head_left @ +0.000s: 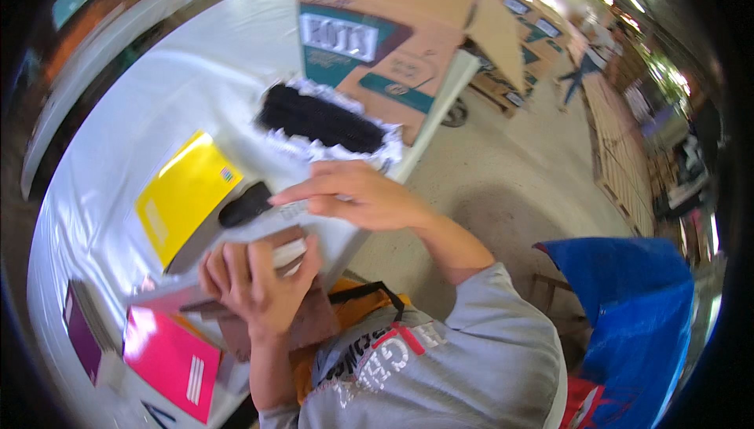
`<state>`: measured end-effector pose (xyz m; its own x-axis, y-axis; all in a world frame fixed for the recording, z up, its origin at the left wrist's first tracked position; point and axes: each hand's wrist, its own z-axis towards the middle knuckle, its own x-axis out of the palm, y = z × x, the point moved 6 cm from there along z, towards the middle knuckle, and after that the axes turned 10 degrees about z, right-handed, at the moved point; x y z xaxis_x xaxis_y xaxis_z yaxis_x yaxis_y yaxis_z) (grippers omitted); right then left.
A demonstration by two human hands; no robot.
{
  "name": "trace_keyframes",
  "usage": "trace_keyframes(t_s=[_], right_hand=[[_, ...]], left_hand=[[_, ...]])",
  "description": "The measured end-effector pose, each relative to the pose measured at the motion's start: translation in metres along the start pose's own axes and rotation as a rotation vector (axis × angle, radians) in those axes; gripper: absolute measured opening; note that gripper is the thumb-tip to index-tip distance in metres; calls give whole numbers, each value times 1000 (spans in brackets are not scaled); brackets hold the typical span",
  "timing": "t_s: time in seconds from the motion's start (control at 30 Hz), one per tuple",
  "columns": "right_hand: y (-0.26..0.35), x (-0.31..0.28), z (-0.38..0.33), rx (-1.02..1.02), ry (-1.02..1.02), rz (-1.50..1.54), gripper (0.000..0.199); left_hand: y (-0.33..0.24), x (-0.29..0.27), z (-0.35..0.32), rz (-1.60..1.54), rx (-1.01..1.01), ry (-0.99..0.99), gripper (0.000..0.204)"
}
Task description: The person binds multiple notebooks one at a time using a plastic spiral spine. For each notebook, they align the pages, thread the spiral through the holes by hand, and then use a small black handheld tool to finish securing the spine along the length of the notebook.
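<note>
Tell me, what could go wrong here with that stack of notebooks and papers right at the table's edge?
The left hand grips a bundle of booklets at the edge of the white table; if the grip loosens, they might slide off. The right hand reaches across near a black object and might knock it. The pink notebook seems close to the table's near edge and may fall if bumped.
</note>
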<state>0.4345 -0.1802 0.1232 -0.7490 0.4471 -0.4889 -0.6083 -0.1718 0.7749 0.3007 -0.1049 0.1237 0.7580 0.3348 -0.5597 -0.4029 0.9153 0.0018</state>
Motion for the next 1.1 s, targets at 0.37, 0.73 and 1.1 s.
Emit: trace_keyframes(t_s=[0.37, 0.73, 1.1], right_hand=[[12, -1, -16, -53, -190, -54, 26], [18, 5, -20, -6, 106, -85, 24], [7, 15, -26, 175, 140, 454, 24]], left_hand=[[7, 4, -12, -48, 47, 24, 33], [3, 6, -15, -64, 25, 3, 39], [1, -2, -20, -29, 21, -30, 43]])
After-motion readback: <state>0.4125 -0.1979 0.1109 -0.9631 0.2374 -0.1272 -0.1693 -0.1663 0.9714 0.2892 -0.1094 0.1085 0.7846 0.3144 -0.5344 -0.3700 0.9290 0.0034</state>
